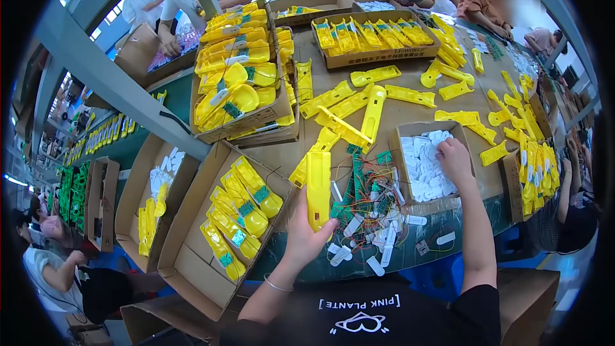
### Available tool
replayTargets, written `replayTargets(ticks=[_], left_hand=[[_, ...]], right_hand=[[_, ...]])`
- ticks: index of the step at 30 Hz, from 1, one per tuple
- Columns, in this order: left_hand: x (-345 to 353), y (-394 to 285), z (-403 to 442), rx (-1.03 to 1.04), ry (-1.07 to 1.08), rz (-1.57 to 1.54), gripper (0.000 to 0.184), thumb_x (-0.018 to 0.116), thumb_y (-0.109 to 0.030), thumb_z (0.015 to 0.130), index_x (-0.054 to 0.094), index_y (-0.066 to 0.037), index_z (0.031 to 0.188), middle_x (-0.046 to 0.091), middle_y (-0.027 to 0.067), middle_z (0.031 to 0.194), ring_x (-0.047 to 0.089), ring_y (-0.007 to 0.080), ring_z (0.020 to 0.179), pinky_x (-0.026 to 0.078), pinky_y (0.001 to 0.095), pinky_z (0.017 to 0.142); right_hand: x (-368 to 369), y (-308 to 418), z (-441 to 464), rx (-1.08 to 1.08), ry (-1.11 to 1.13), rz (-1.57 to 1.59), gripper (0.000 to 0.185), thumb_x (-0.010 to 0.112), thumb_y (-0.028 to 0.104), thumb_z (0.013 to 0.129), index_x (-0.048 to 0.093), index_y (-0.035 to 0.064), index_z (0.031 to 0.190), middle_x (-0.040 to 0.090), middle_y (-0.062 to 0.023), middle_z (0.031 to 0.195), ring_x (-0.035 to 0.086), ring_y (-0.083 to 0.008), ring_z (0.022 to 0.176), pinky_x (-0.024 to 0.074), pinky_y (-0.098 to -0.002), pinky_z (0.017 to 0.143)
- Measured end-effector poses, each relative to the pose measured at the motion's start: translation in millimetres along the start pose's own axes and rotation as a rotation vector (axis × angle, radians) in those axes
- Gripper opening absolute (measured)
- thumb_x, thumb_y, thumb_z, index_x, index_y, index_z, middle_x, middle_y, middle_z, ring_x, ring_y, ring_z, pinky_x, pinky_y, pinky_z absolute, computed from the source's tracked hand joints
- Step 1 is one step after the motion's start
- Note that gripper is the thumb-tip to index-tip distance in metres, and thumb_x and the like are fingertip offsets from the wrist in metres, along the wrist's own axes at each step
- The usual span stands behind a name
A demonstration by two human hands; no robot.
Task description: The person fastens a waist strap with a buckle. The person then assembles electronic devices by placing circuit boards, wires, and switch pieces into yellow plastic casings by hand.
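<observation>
The left hand (pixel 303 233) grips a yellow case (pixel 318 186); the right hand (pixel 455 159) dips among white pieces (pixel 419 165), hold unclear — tangled wires (pixel 366 202) could snag a lowered case.

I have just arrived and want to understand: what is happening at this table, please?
The person's left hand holds a yellow casing; the right hand is among white pieces in a small box. A tangle of green boards and wires lies on the table. At left, a carton holds more yellow parts.
</observation>
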State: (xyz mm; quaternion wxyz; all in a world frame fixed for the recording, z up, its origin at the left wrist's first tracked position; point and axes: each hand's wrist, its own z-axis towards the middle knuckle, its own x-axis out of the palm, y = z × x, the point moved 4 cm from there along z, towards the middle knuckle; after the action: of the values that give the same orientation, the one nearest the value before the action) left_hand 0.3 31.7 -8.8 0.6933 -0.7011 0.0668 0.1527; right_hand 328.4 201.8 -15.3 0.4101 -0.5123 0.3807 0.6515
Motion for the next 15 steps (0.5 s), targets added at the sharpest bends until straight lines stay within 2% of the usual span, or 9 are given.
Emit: replayTargets(ticks=[2, 3, 5, 6, 8, 9, 12, 14, 15], left_hand=[[-2.9, -2.1, -1.1, -0.005, -0.017, 0.026, 0.074, 0.064, -0.006, 0.07, 0.025, 0.002, 0.133, 0.046, 0.0146, 0.119, 0.047, 0.0217, 0.109, 0.038, 0.0319, 0.091], [-5.6, -7.2, -1.8, 0.02, -0.047, 0.041, 0.073, 0.063, -0.006, 0.071, 0.025, 0.002, 0.132, 0.046, 0.0149, 0.119, 0.048, 0.0218, 0.109, 0.039, 0.0321, 0.091], [-8.3, -9.3, -3.7, 0.037, -0.082, 0.058, 0.072, 0.063, -0.006, 0.071, 0.025, 0.002, 0.132, 0.046, 0.0151, 0.119, 0.048, 0.0219, 0.109, 0.039, 0.0323, 0.091], [-9.3, -9.8, -4.1, 0.066, -0.108, 0.073, 0.073, 0.063, -0.009, 0.071, 0.025, 0.002, 0.132, 0.048, 0.0173, 0.116, 0.051, 0.0244, 0.105, 0.041, 0.0331, 0.088], [-9.5, -8.7, -5.4, 0.094, -0.123, 0.094, 0.074, 0.063, -0.012, 0.071, 0.024, 0.002, 0.132, 0.05, 0.0194, 0.113, 0.054, 0.0269, 0.1, 0.043, 0.0339, 0.085], [-7.8, -6.4, -5.3, 0.096, -0.109, -0.012, 0.073, 0.064, -0.012, 0.072, 0.025, 0.002, 0.132, 0.05, 0.0177, 0.114, 0.053, 0.0244, 0.1, 0.043, 0.0331, 0.085], [-3.1, -0.5, -6.2, 0.063, -0.059, -0.205, 0.075, 0.065, -0.012, 0.073, 0.023, 0.0, 0.133, 0.048, 0.0138, 0.115, 0.051, 0.02, 0.101, 0.042, 0.0313, 0.087], [-1.4, -0.6, -8.1, 0.03, -0.021, -0.285, 0.077, 0.066, -0.013, 0.073, 0.021, -0.001, 0.134, 0.047, 0.0115, 0.116, 0.05, 0.0181, 0.102, 0.041, 0.0302, 0.087], [-0.5, -4.8, -9.4, 0.034, -0.016, -0.372, 0.079, 0.067, -0.014, 0.074, 0.018, -0.002, 0.135, 0.046, 0.0103, 0.116, 0.049, 0.0176, 0.103, 0.04, 0.0294, 0.088]], right_hand=[[-6.0, 1.7, -0.3, -0.081, -0.241, -0.004, 0.013, 0.061, 0.005, 0.07, 0.057, 0.0033, 0.083, 0.056, -0.0102, 0.075, 0.055, -0.0264, 0.072, 0.0445, -0.0363, 0.065], [-12.9, 12.4, -0.1, -0.087, -0.24, -0.002, 0.013, 0.061, 0.005, 0.07, 0.057, 0.0033, 0.083, 0.056, -0.0102, 0.075, 0.055, -0.0264, 0.072, 0.0445, -0.0363, 0.065], [-32.5, 31.5, -7.9, 0.179, -0.389, 0.513, 0.009, 0.052, 0.008, 0.082, 0.051, 0.0036, 0.091, 0.051, -0.0063, 0.069, 0.048, -0.0156, 0.059, 0.0406, -0.0283, 0.054], [-36.6, 48.2, -10.9, 0.178, -0.384, 0.517, 0.009, 0.052, 0.008, 0.082, 0.051, 0.0036, 0.091, 0.051, -0.0063, 0.069, 0.048, -0.0156, 0.059, 0.0406, -0.0283, 0.054], [-23.5, 80.5, -20.2, 0.32, -0.102, 1.228, 0.011, 0.044, 0.01, 0.088, 0.048, 0.0053, 0.096, 0.048, -0.0025, 0.067, 0.043, -0.0074, 0.056, 0.0355, -0.0228, 0.05], [-21.1, 96.8, -25.2, 0.23, -0.034, 0.975, 0.015, 0.04, 0.013, 0.089, 0.051, 0.0069, 0.096, 0.047, 0.0007, 0.066, 0.041, -0.0051, 0.056, 0.0324, -0.0213, 0.048], [-22.3, 162.2, -34.4, 0.089, 0.282, 1.282, 0.035, 0.033, 0.027, 0.092, 0.051, 0.0057, 0.114, 0.038, 0.0028, 0.07, 0.035, -0.0062, 0.065, 0.032, -0.0221, 0.059], [-14.3, 192.1, -41.0, 0.111, 0.291, 1.618, 0.031, 0.038, 0.022, 0.091, 0.051, 0.0032, 0.112, 0.04, 0.0036, 0.071, 0.036, -0.0063, 0.066, 0.031, -0.0201, 0.06], [-19.5, 207.5, -45.9, 0.216, 0.313, 1.722, 0.024, 0.045, 0.014, 0.088, 0.052, 0.0024, 0.108, 0.047, 0.0026, 0.076, 0.043, -0.0053, 0.072, 0.0356, -0.0195, 0.066]])
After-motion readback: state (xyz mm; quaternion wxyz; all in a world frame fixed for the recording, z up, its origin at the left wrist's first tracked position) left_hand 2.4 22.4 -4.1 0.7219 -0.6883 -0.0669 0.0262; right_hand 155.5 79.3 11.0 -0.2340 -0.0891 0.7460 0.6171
